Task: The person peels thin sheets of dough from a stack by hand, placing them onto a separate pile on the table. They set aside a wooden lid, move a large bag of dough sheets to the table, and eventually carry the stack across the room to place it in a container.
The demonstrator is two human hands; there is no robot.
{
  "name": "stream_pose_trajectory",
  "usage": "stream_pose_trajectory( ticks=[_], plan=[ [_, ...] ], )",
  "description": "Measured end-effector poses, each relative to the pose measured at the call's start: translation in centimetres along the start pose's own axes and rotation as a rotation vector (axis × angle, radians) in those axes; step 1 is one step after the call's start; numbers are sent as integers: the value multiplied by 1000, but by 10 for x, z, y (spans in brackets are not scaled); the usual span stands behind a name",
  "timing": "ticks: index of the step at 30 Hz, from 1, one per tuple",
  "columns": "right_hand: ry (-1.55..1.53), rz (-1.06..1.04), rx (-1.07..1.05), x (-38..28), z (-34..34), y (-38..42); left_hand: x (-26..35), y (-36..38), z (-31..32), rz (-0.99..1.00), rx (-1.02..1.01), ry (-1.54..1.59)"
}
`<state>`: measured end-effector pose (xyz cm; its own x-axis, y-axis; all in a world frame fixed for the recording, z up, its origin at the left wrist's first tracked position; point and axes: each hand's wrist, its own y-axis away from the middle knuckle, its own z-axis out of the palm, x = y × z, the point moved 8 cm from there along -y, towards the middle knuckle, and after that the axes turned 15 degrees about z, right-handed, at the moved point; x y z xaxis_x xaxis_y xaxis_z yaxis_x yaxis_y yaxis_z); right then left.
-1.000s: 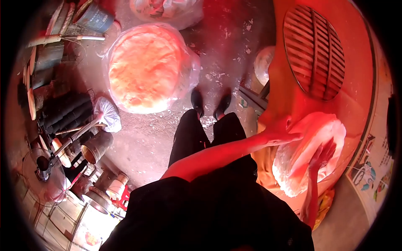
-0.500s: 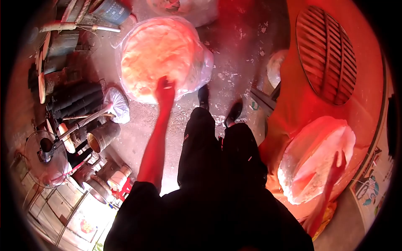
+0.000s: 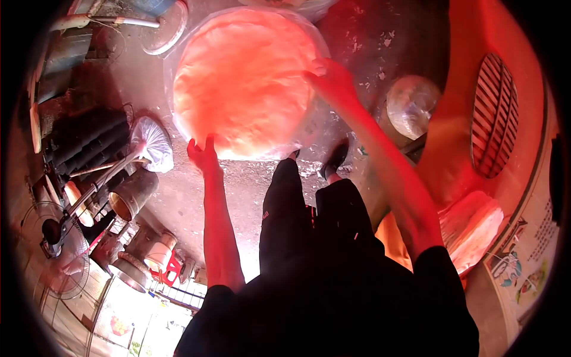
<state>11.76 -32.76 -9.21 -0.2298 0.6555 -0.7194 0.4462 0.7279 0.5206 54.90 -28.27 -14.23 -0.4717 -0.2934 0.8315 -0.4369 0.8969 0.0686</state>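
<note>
A large clear plastic bag (image 3: 244,77) packed with a stack of round, flat, pale sheets lies on the floor in front of my feet. My left hand (image 3: 205,156) touches its near left edge with the fingers spread. My right hand (image 3: 330,78) reaches across to its right edge, fingers curled onto the plastic. At the far right a second stack of round white sheets (image 3: 479,232) rests on an orange table (image 3: 458,59), with neither hand near it.
A round slatted tray (image 3: 493,116) lies on the orange table. A smaller clear bag (image 3: 410,104) sits on the floor beside the table. Metal pots (image 3: 128,199), a tied white bag (image 3: 151,143), dark tubes (image 3: 83,143) and a fan (image 3: 53,250) crowd the left.
My right hand left the white stack on the table and swung over to the big bag's right edge. My left hand slid to the bag's near edge. The view has tipped closer to the bag.
</note>
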Motion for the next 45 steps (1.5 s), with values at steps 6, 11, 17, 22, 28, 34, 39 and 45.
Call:
stream_pose_trajectory(
  ticks=[6, 11, 17, 22, 28, 34, 39, 45],
  plan=[
    [258, 105, 9, 17, 41, -50, -14, -1, 13, -69, -88, 239],
    [255, 80, -78, -1, 44, -48, -13, 6, 31, -74, 14, 175],
    [484, -4, 170, -10, 28, -64, -6, -4, 42, -42, -58, -105],
    [309, -79, 321, -1, 24, -50, 9, 3, 46, -70, -16, 69],
    [106, -236, 220, -17, -42, 50, -31, -33, -5, 490, -154, -889],
    [238, -218, 464, -13, -229, 233, 117, 111, 72, 361, -384, -24],
    [313, 115, 1207, 109, -483, 390, 216, 342, 181, 216, -1266, 418],
    [-403, 1037, 825, 448, -605, 497, 265, 540, 207, -191, -1629, 505]
  ],
)
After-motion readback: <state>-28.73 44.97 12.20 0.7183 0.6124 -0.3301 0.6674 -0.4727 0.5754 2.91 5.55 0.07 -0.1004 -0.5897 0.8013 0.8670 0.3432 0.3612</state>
